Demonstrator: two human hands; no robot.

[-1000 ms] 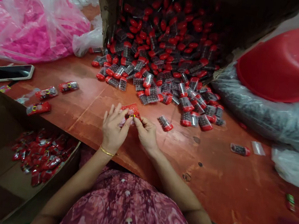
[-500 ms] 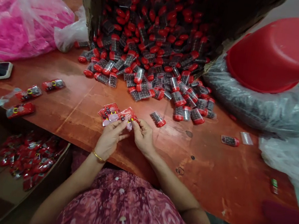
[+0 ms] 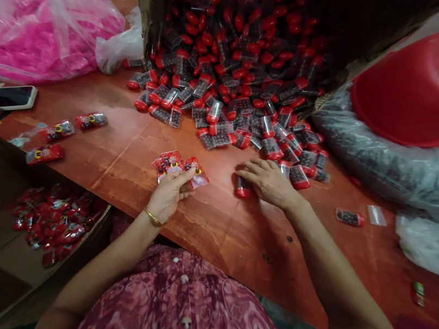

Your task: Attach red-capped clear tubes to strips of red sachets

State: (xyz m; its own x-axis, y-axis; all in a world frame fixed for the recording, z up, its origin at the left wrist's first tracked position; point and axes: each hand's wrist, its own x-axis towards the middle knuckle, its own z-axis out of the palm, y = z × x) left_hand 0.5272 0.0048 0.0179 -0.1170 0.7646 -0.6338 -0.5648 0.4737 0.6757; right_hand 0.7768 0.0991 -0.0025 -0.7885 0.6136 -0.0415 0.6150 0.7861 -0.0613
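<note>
My left hand [image 3: 167, 195], with a gold bangle at the wrist, pinches a red printed plastic pouch [image 3: 200, 175] between thumb and fingers. Beside it, a few similar red pouches [image 3: 168, 161] lie overlapped on the table, partly behind that hand. To the right, my right hand [image 3: 270, 183] has its fingers curled over a small clear case with a red end and dark contents [image 3: 242, 188]. The fingers cover the upper part of this case; my thumb is mostly hidden. Just beyond the right hand spreads a heap of the same red-ended cases [image 3: 224, 132].
The heap spills from a large dark carton [image 3: 144, 5]. Filled red packets [image 3: 57, 130] and a phone [image 3: 2, 99] lie left, above a box of packets [image 3: 56, 222]. A pink-filled bag [image 3: 42, 28] stands behind. A red tub [image 3: 425, 85] rests on a plastic bag [image 3: 380, 161].
My right hand has left the pouch and moved right onto the lone case, which has turned and shifted nearer me. My left hand still holds the pouch. The view has shifted slightly.
</note>
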